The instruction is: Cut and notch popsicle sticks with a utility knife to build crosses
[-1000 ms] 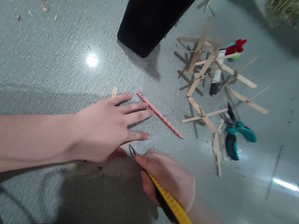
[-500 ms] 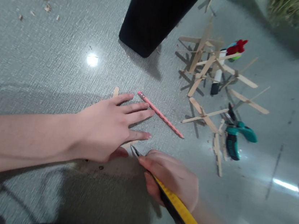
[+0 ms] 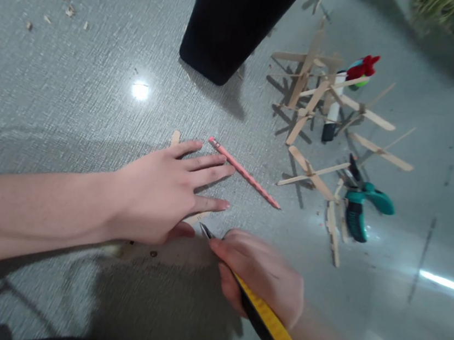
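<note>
Near eight o'clock, the left hand (image 3: 161,195) lies flat, fingers spread, over a wooden craft stick (image 3: 198,218). Towards five o'clock, the right hand (image 3: 259,273) is curled around a yellow-and-black utility knife (image 3: 275,319), its tip by the stick, maybe touching.

Yellow knife (image 3: 273,320) in right grip (image 3: 265,279)

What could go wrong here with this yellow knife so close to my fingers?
The blade of the yellow knife in your right hand is close to your left thumb and index finger; a slip might cut them.

The wooden stick is mostly covered by your left hand; it might twist if pressed unevenly.

The pink pencil lies beside your outspread fingers and might get knocked.
</note>
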`<state>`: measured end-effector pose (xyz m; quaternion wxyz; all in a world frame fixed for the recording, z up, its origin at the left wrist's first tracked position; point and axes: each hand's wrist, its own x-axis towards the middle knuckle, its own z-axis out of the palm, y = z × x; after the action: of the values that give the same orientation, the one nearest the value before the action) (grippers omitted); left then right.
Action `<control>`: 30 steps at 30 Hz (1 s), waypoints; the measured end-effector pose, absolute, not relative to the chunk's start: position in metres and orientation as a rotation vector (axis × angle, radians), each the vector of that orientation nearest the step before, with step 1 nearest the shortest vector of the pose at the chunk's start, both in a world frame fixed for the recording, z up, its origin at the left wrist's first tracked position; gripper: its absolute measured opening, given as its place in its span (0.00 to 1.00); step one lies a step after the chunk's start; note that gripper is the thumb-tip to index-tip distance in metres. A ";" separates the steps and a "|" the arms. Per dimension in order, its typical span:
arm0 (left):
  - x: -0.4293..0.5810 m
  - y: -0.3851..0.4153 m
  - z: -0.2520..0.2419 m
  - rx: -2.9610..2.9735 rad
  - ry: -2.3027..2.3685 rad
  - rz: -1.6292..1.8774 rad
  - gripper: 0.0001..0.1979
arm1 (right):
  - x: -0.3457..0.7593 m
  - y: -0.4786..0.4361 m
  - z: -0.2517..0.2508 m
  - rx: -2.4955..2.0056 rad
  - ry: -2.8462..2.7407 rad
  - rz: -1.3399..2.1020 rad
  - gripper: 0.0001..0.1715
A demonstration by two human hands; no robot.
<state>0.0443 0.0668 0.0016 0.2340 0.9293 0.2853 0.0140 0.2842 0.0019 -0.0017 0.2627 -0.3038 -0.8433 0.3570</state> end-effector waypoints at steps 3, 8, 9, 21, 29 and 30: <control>0.044 0.067 0.001 2.556 0.779 0.027 0.30 | 0.284 0.001 -0.002 -0.798 -2.235 0.986 0.29; 0.045 0.068 0.001 2.568 0.775 0.005 0.32 | 0.282 0.005 -0.004 -0.821 -2.293 0.917 0.27; 0.045 0.068 0.001 2.570 0.772 -0.005 0.33 | 0.282 0.006 -0.005 -0.823 -2.306 0.903 0.26; 0.045 0.067 0.000 2.563 0.789 0.039 0.30 | 0.285 0.000 -0.005 -0.783 -2.243 1.030 0.28; 0.045 0.066 0.000 2.564 0.777 0.049 0.31 | 0.279 0.007 -0.001 -0.826 -2.315 0.867 0.23; 0.045 0.066 0.000 2.568 0.776 0.046 0.31 | 0.278 0.008 -0.001 -0.819 -2.322 0.868 0.24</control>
<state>0.0448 0.0665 -0.0003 0.2274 0.9320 0.2818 0.0167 0.2780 0.0082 -0.0010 0.2626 -0.3028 -0.8582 0.3207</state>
